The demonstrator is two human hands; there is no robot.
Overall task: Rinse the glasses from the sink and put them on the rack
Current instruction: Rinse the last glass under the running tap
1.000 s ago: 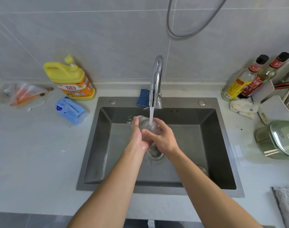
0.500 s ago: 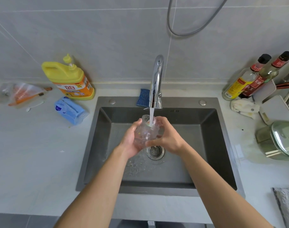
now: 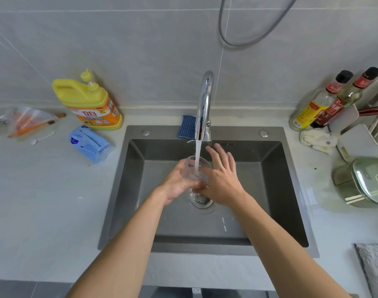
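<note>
1. A clear glass (image 3: 194, 171) is sitting upright under the running tap (image 3: 204, 104), over the middle of the grey sink (image 3: 291, 201), and the water stream (image 3: 197, 155) is pouring straight into its mouth.
2. The left hand (image 3: 179, 186) is wrapping around the glass from the left and gripping it; the right hand (image 3: 221, 179) is lying against its right side with fingers spread and released, thumb touching near the base.
3. The drain strainer (image 3: 202, 200) is peeking out just below the hands, partly covered by them.
4. Labels: the yellow detergent jug (image 3: 89, 102) is showing an orange label with large Chinese characters; two sauce bottles (image 3: 325, 102) at the right are wearing red and yellow labels, the print too small to read. The blue pouch (image 3: 88, 144) is carrying writing I cannot make out.
5. A blue sponge (image 3: 186, 126) is hiding partly behind the tap. A green lidded pot (image 3: 364, 181) and a grey cloth (image 3: 375, 267) are being cut off by the right edge.
6. The pale worktop (image 3: 44, 201) is running around the sink, grey wall tiles (image 3: 119, 50) are rising behind, and a hose (image 3: 244, 43) is looping down from above.
</note>
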